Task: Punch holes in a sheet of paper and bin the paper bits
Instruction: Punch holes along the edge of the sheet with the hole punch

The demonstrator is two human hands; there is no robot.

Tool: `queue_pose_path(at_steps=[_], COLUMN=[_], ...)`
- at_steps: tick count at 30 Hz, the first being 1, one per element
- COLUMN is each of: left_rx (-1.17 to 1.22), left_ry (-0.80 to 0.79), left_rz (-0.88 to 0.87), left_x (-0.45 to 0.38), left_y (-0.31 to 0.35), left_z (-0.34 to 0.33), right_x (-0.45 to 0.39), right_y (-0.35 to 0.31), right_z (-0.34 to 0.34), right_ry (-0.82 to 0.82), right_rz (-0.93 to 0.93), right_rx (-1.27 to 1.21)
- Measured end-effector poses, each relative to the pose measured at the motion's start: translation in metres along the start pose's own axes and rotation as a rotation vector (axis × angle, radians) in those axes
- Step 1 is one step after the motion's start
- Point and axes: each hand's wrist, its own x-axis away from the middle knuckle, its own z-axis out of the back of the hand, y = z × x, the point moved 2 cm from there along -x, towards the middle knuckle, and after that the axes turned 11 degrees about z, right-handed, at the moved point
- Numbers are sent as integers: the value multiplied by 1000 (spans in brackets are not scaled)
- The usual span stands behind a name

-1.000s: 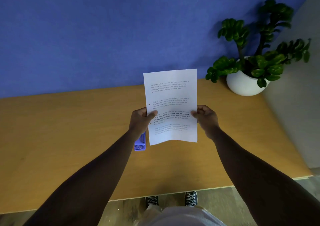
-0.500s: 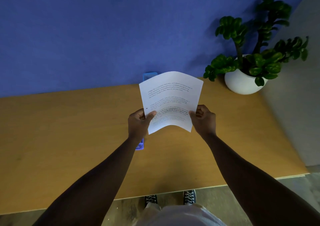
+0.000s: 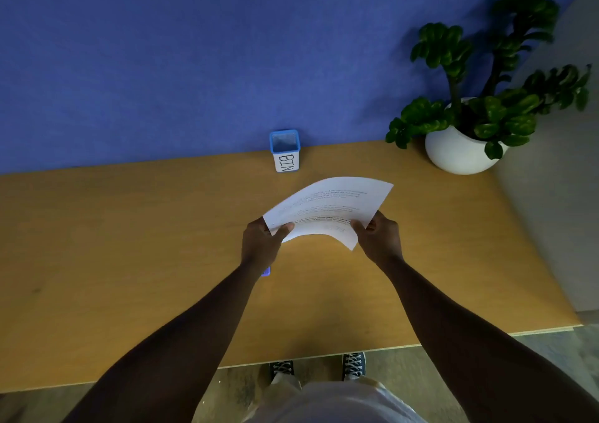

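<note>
Lowered from upright, the sheet (image 3: 327,210) now bows nearly flat above the desk (image 3: 129,244), uncovering the bin (image 3: 284,151); left hand (image 3: 261,244) and right hand (image 3: 377,239) pinch its near corners; setting-down looks imminent.

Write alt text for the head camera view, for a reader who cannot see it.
A person's left hand and right hand hold a curved printed sheet of paper by its two sides, low over a wooden desk. Behind it, a small blue container labelled BIN stands against the blue wall, with a potted plant at the right.
</note>
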Motion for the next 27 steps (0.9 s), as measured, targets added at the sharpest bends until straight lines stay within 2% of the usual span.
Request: queue_pose_path(at_steps=[6,11,19,27], left_rx=[10,86,96,-15], left_ry=[-33,-86,-136,-203], left_rz=[-72,-42,128,245], left_x=[-3,-6,-13,-26], left_y=[12,21,22,24], left_z=[3,0,-16,-38], right_x=[-9,-17,-19,-28], right_y=[-8,-16,0,27], right_z=[6,12,16,30], right_ry=[22,22,-6,32], right_rz=[-16,1,-153,-253], right_rx=[-57,-81,-119,-95])
